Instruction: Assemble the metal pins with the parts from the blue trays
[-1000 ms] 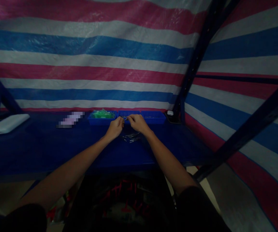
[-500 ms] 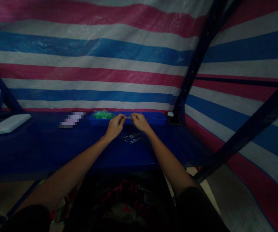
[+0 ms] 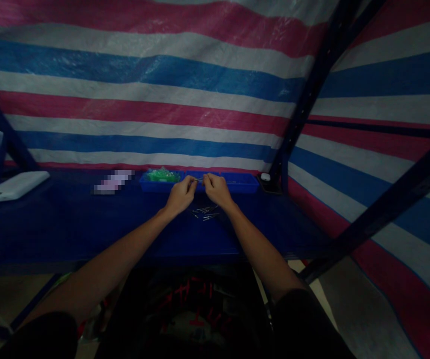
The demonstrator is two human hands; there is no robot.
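Metal pin, thin and pale, is held level between both hands just above the blue trays at the back of the blue table. The left hand and right hand are each curled closed, fingertips pinching one end of it. Loose pins lie on the table beneath the hands. The leftmost tray holds green parts. A white device rests far left. A striped tarp hangs behind.

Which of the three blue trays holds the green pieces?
The leftmost tray, up-left of the left hand: green pieces fill it, while the middle tray and right tray show none.
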